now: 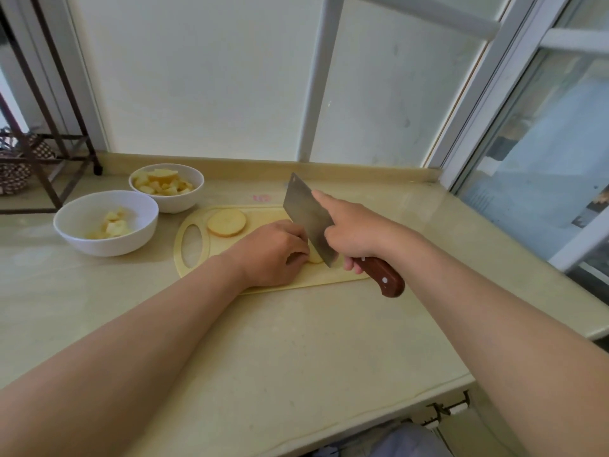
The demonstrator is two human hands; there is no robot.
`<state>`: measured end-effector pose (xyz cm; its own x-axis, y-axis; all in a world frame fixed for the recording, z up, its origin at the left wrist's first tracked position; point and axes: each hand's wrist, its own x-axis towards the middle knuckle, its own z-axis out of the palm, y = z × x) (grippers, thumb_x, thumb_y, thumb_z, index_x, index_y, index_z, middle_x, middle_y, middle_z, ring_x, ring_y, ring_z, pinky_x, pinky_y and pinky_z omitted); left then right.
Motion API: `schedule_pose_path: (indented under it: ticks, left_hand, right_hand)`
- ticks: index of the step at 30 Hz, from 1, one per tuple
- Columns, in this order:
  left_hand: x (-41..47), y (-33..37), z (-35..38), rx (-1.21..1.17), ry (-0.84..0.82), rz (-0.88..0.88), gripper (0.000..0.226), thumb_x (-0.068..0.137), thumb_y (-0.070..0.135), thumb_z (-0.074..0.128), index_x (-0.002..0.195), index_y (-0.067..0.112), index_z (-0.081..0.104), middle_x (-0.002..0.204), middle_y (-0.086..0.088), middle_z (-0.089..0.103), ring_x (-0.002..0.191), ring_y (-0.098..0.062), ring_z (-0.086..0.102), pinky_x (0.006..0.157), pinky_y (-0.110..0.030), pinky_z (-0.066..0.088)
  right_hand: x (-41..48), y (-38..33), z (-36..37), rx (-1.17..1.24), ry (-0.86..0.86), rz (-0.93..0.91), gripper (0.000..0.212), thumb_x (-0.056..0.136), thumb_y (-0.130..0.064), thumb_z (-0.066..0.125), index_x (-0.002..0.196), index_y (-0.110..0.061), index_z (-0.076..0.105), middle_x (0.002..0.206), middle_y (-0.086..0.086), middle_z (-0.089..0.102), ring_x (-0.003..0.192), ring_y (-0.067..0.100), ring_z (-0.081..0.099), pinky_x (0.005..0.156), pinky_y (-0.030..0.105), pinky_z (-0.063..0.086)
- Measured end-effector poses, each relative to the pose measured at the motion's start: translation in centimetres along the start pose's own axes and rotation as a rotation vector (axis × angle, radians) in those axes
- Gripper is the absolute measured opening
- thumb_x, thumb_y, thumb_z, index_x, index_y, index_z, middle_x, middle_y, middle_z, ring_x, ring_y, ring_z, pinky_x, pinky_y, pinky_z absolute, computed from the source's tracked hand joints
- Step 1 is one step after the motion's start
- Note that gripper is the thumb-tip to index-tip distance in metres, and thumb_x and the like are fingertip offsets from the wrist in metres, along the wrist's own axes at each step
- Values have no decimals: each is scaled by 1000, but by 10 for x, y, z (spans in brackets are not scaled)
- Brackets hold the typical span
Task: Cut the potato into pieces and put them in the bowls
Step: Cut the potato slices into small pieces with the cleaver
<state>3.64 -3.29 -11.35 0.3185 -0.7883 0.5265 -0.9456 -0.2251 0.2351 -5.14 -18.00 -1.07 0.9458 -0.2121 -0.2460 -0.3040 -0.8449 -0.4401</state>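
cutting step was in hand: right hand (349, 232) gripped the cleaver (308, 216), its blade at the potato piece (314, 257) that the curled left hand (273, 252) held on the cutting board (263, 212); the next move likely needed a straight chop clear of the fingers.

Beige stone counter (296, 341) beneath daylit frosted windows (204, 77), white frames.

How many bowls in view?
2. The near bowl sits left of the cutting board; the far bowl is just behind it. Both hold potato pieces.
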Motion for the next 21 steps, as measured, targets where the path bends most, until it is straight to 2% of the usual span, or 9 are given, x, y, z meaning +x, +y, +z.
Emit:
schedule_pose_path:
  ticks: [9, 13, 16, 21]
  left_hand:
    - [0, 0, 1, -9, 21, 2, 12, 81, 12, 64, 77, 12, 75, 85, 0, 66, 74, -18, 58, 67, -32, 52]
    - [0, 0, 0, -15, 31, 5, 11, 82, 10, 65, 81, 11, 76, 85, -1, 66, 76, -19, 59, 69, -30, 52]
    - [0, 0, 0, -14, 29, 11, 10, 82, 10, 66, 82, 10, 76, 86, -2, 67, 77, -21, 60, 71, -29, 51]
    - [0, 0, -1, -10, 17, 14, 11, 83, 11, 65, 83, 11, 76, 86, -1, 66, 78, -19, 58, 72, -29, 50]
  right_hand:
    - [-16, -4, -7, 18, 17, -32, 90, 93, -4, 33, 160, -59, 8, 98, 12, 66, 50, 20, 66, 49, 32, 58]
    - [-17, -5, -1, -4, 16, -38, 91, 93, -2, 33, 160, -58, 7, 95, 13, 64, 44, 17, 64, 47, 29, 55]
    - [-17, -3, 1, -3, 17, -26, 92, 92, -3, 32, 159, -60, 5, 88, 16, 69, 46, 22, 64, 48, 29, 55]
    - [-25, 1, 1, -25, 7, -25, 89, 95, -6, 33, 159, -61, 2, 82, 17, 69, 44, 21, 63, 48, 31, 56]
